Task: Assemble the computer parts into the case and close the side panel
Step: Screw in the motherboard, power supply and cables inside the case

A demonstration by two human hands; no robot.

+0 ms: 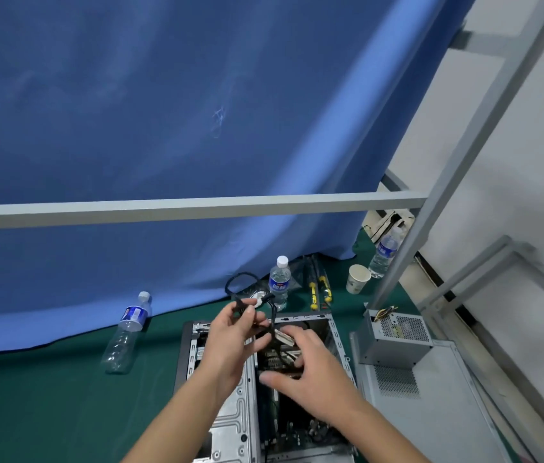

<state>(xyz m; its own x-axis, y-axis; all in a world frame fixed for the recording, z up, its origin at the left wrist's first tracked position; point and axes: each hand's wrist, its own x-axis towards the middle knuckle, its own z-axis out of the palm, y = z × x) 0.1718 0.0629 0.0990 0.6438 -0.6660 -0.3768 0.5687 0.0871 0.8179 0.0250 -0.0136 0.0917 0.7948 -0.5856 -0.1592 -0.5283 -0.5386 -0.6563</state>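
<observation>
An open grey computer case [233, 412] lies flat on the green table, its inside with the motherboard [292, 426] facing up. My left hand [230, 342] is above the case's far left part and grips a bundle of black cables [240, 289] that loops up behind it. My right hand [300, 365] hovers over the case's middle with fingers curled around a cable connector [284, 337] above the cooler. A grey power supply [397, 339] with coloured wires stands to the right of the case, on the detached grey side panel [430, 406].
Two yellow-handled screwdrivers [319, 292] lie behind the case. A water bottle [279, 284] stands at the back. An empty bottle [127, 332] lies at left, and a paper cup [357, 279] and another bottle [384, 253] stand at right. A blue curtain and grey frame bars surround the table.
</observation>
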